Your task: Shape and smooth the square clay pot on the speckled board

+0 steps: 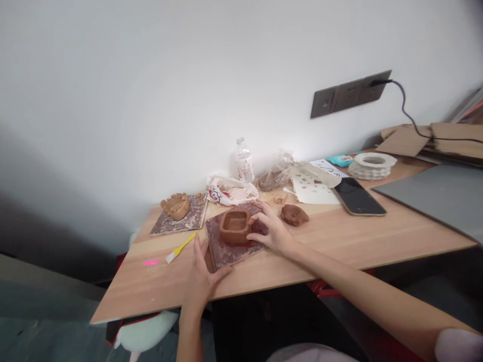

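Note:
A small square brown clay bowl (234,226) stands on a dark mottled tile (230,251) near the front of the wooden table (339,236). My right hand (272,231) rests against the bowl's right side, fingers curled and touching its wall. My left hand (202,274) lies flat on the table with fingers stretched out, thumb and fingers bracketing the tile's near left corner. A lump of brown clay (294,214) sits just right of my right hand.
A second tile (190,221) carries another clay piece (175,205) at the left. A yellow brush (181,247) and a pink bit (151,262) lie in front. Behind are a plastic bag (230,191), bottle (244,162), paper sheet (313,190), phone (357,197), white ring (372,165) and grey board (441,193).

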### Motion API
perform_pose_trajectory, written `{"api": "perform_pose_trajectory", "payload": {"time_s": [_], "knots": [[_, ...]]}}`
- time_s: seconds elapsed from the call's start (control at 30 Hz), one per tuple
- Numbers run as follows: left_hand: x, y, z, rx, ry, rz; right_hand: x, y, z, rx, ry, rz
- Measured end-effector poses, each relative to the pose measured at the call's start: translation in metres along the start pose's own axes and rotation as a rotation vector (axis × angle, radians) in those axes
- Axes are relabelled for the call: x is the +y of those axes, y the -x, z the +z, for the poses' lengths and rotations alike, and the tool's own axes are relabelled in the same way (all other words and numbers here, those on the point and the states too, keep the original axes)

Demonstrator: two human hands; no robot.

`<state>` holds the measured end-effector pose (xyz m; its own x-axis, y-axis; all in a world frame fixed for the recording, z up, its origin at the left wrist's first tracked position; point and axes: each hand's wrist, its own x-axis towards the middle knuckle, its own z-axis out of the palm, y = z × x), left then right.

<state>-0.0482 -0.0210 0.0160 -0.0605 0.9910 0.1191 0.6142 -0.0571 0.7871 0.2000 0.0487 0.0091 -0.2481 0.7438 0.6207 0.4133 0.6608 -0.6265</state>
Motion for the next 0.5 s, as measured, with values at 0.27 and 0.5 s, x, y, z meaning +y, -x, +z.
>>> {"api": "perform_pose_trajectory", "payload": {"time_s": [0.27, 0.5], "knots": [[0.0018, 0.0001, 0.0, 0.008, 0.003, 0.017, 0.0008, -0.0002, 0.0016, 0.022, 0.037, -0.016], [0.0005, 0.0003, -0.0004, -0.018, -0.019, -0.015, -0.0004, -0.0006, 0.0016, 0.057, 0.025, -0.049]]}}
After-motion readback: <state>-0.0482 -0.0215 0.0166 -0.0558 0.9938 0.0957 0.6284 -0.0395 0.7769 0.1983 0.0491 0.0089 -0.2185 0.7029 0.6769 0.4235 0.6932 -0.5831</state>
